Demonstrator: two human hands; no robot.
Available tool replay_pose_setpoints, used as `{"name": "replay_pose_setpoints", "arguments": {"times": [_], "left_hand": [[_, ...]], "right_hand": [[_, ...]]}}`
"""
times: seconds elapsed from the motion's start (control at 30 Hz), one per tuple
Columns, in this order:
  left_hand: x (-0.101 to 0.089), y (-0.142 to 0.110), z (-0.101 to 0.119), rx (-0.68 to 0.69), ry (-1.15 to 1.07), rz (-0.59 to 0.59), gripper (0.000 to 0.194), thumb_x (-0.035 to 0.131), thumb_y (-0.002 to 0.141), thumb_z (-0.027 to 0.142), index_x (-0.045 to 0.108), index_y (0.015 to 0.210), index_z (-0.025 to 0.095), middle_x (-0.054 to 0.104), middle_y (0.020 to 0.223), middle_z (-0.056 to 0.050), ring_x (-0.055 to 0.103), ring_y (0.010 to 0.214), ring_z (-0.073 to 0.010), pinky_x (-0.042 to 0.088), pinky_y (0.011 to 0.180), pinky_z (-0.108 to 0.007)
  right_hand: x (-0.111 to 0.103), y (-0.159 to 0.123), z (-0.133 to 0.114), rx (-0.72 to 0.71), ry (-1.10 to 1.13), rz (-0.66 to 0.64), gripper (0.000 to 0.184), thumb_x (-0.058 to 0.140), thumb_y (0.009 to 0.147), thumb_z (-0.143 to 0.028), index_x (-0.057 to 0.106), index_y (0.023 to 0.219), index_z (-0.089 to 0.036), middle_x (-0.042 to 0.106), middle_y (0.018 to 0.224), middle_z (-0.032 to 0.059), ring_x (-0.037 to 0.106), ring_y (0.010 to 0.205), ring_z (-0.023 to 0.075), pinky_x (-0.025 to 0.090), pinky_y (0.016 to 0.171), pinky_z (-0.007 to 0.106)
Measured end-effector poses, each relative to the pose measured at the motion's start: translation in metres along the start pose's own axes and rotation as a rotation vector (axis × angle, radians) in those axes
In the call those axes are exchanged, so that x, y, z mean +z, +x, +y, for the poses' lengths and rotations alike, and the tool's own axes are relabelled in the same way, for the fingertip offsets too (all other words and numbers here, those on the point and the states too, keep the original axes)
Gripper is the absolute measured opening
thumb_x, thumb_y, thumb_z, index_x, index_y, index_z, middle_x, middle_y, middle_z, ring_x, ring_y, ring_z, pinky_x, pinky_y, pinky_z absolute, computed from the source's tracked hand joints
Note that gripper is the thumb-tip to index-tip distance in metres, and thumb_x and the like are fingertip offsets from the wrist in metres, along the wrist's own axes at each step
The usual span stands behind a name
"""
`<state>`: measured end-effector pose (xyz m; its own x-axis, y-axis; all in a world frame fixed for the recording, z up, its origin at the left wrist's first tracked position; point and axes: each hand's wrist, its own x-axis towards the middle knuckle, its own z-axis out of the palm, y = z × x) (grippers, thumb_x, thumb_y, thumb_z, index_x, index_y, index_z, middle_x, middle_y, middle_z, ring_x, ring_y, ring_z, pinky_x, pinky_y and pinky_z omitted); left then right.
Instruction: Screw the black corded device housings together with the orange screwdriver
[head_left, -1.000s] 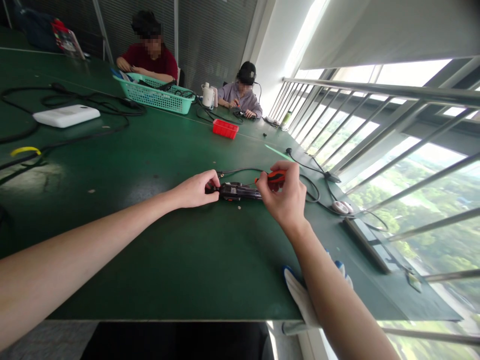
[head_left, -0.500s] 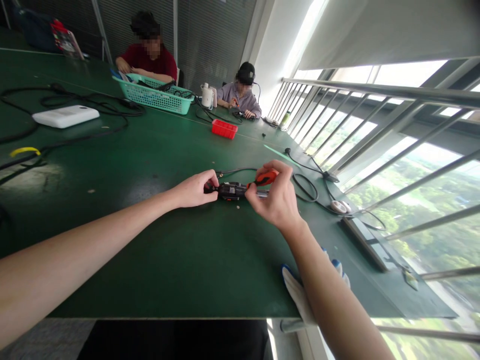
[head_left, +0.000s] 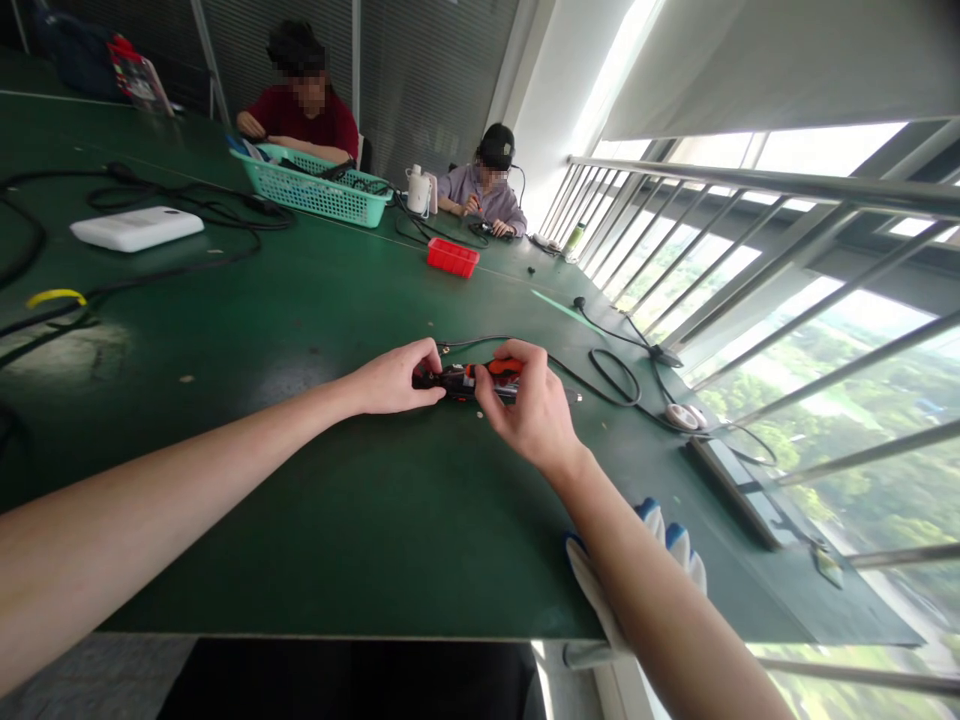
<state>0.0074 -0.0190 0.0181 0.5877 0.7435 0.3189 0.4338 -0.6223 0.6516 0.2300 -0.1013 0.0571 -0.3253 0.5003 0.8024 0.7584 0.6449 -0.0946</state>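
Observation:
My left hand [head_left: 397, 378] is closed around the left end of a slim black device [head_left: 456, 381], which lies lengthwise on the green table; its exact kind I cannot make out. In my right hand [head_left: 529, 405] is a screwdriver [head_left: 504, 369] with an orange and black handle. The handle lies low over the device and points toward its middle. My fingers cover the screwdriver's shaft, so whether its tip touches the device I cannot tell. A thin metal end [head_left: 574, 397] sticks out to the right of my right hand. A black cord [head_left: 480, 341] runs behind the device.
White gloves with blue fingertips [head_left: 679, 545] lie under my right forearm. Farther off are a red tray [head_left: 453, 258], a turquoise basket [head_left: 315, 195] and a white box [head_left: 137, 229]. Cables [head_left: 615, 375] lie to the right beside a railing [head_left: 750, 180]. Two people sit across the table.
My right hand has moved left with the screwdriver, whose handle now lies flatter over the device. The left hand keeps its hold on the device's end.

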Motion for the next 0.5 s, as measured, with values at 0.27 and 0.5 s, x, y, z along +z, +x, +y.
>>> {"name": "replay_pose_setpoints", "arguments": {"times": [0.27, 0.5], "left_hand": [[0.002, 0.001, -0.002, 0.014, 0.004, 0.006, 0.026, 0.070, 0.079, 0.038, 0.055, 0.096, 0.024, 0.064, 0.095, -0.001, 0.062, 0.083, -0.0200, 0.048, 0.074, -0.032], [0.001, 0.000, 0.000, -0.002, -0.003, 0.003, 0.028, 0.070, 0.080, 0.040, 0.053, 0.097, 0.025, 0.065, 0.098, -0.001, 0.062, 0.084, -0.0205, 0.048, 0.074, -0.032]], "right_hand": [[-0.008, 0.006, -0.009, -0.101, -0.056, -0.021, 0.027, 0.061, 0.094, -0.024, 0.052, 0.120, -0.022, 0.070, 0.096, 0.0052, 0.065, 0.083, 0.0201, 0.055, 0.077, 0.034], [-0.008, 0.005, -0.008, -0.006, -0.114, 0.031, 0.028, 0.060, 0.092, -0.026, 0.052, 0.119, -0.022, 0.070, 0.098, 0.0060, 0.067, 0.085, 0.0215, 0.055, 0.079, 0.036]]}}
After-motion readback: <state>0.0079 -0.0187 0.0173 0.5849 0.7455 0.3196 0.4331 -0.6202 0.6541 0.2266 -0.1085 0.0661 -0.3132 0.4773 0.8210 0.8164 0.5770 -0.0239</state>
